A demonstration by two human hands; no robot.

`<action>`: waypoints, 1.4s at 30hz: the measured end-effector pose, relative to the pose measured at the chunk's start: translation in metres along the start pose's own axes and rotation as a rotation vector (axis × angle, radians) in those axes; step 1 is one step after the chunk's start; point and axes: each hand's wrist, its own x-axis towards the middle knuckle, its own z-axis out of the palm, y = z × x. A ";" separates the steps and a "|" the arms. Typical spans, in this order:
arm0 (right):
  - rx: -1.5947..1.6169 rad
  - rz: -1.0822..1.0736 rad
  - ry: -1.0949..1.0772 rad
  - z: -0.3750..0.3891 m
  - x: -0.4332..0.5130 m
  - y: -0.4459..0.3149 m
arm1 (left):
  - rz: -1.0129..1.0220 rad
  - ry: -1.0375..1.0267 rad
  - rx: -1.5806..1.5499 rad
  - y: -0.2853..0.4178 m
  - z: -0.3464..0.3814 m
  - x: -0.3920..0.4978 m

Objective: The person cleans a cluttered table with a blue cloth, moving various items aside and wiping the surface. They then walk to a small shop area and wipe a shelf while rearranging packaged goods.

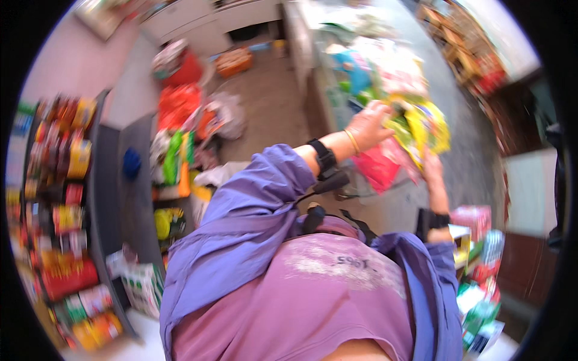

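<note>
A yellow plastic bag [431,124] with printed patches and green parts lies on the grey counter, blurred by motion. At its left edge is my left hand [368,126], thumb and fingers apart against the bag; whether they pinch it is unclear. My right hand [432,167] holds the bag's lower edge, with the fingertips partly hidden. Just below my left hand lies a pink-red plastic bag [379,164]. Beyond the yellow bag are a white bag with red print [390,67] and a blue package [354,70].
Shelves of bottles and packets [58,194] stand at far left, beside a dark grey panel [140,180]. Red plastic bags [178,106] and an orange basket [233,62] are on the floor. Wooden crates [451,40] line the counter's far right; packaged goods [483,289] stand at lower right.
</note>
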 end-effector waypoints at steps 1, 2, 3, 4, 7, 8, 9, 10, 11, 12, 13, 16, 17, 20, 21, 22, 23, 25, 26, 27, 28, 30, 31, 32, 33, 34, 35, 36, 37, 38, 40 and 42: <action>0.151 -0.114 -0.042 -0.008 0.001 0.007 | 0.128 0.141 0.020 -0.007 -0.016 -0.006; 0.273 -0.062 -0.124 -0.018 0.002 0.014 | 0.147 0.161 0.060 -0.018 -0.036 -0.012; 0.256 0.119 -0.218 -0.032 0.002 0.019 | 0.182 0.192 0.123 -0.031 -0.060 -0.021; 0.075 0.210 -0.194 -0.048 0.006 0.023 | 0.131 0.198 0.170 -0.045 -0.085 -0.034; -0.050 0.200 0.021 -0.074 0.016 0.032 | -0.181 0.334 0.390 -0.098 -0.162 -0.101; -0.149 0.033 -0.056 -0.078 0.028 0.029 | -0.267 0.420 0.461 -0.121 -0.194 -0.137; -0.136 -0.047 0.001 -0.076 0.030 0.029 | -0.374 0.453 0.517 -0.137 -0.224 -0.171; -0.230 0.045 -0.061 -0.081 0.040 0.024 | -0.508 0.548 0.519 -0.150 -0.254 -0.206; -0.327 0.129 -0.121 -0.084 0.044 0.017 | -0.733 0.577 0.491 -0.157 -0.283 -0.250; -0.426 0.216 -0.173 -0.089 0.050 0.007 | -0.629 0.946 0.706 -0.156 -0.300 -0.294; -0.527 0.302 -0.219 -0.092 0.058 -0.010 | -0.768 1.140 0.673 -0.150 -0.323 -0.339; -0.572 -0.237 -0.176 -0.089 0.065 -0.080 | -1.368 1.295 1.021 -0.116 -0.399 -0.459; -0.583 -0.404 -0.156 -0.090 0.058 -0.105 | -1.441 1.395 1.158 -0.101 -0.421 -0.491; -0.402 -0.610 -0.319 -0.033 0.037 -0.192 | -1.849 1.682 1.219 -0.062 -0.476 -0.564; -0.447 -0.712 -0.306 -0.007 0.022 -0.217 | -1.991 1.873 1.130 -0.052 -0.493 -0.583; -0.416 -0.701 -0.363 0.016 0.006 -0.240 | -2.107 1.846 0.954 -0.047 -0.503 -0.600; -0.365 -0.732 -0.371 0.042 -0.012 -0.259 | -2.139 1.837 0.869 -0.043 -0.509 -0.617; -0.350 -0.837 -0.514 0.078 -0.047 -0.290 | -2.128 1.782 0.789 -0.041 -0.517 -0.647; -0.372 -0.828 -0.512 0.095 -0.061 -0.302 | -2.110 1.750 0.781 -0.044 -0.520 -0.659; -0.293 -0.852 -0.562 0.110 -0.075 -0.311 | -2.087 1.727 0.766 -0.047 -0.522 -0.670; -0.321 -0.867 -0.555 0.121 -0.086 -0.318 | -2.069 1.707 0.759 -0.050 -0.523 -0.680; -0.307 -0.852 -0.584 0.138 -0.104 -0.327 | -2.019 1.672 0.760 -0.056 -0.524 -0.695; -0.310 -0.886 -0.593 0.145 -0.111 -0.331 | -1.993 1.652 0.765 -0.058 -0.524 -0.701; -0.313 -0.890 -0.611 0.151 -0.117 -0.334 | -1.959 1.635 0.781 -0.061 -0.523 -0.707; -0.313 -0.869 -0.637 0.155 -0.122 -0.338 | -1.916 1.619 0.799 -0.063 -0.522 -0.712; -0.310 -0.905 -0.648 0.159 -0.127 -0.341 | -1.863 1.597 0.831 -0.067 -0.522 -0.716; -0.316 -0.927 -0.651 0.163 -0.131 -0.344 | -1.810 1.575 0.857 -0.070 -0.522 -0.719; -0.313 -0.948 -0.653 0.166 -0.136 -0.348 | -1.701 1.543 0.913 -0.074 -0.522 -0.720; -0.313 -0.962 -0.660 0.169 -0.140 -0.352 | -1.588 1.510 0.962 -0.077 -0.522 -0.719; -0.310 -0.987 -0.649 0.171 -0.145 -0.356 | -1.452 1.475 1.000 -0.079 -0.522 -0.715; -0.280 -1.066 -0.647 0.176 -0.152 -0.364 | -1.167 1.392 0.903 -0.081 -0.523 -0.695; -0.235 -1.131 -0.667 0.180 -0.160 -0.373 | -0.931 1.313 0.542 -0.072 -0.511 -0.658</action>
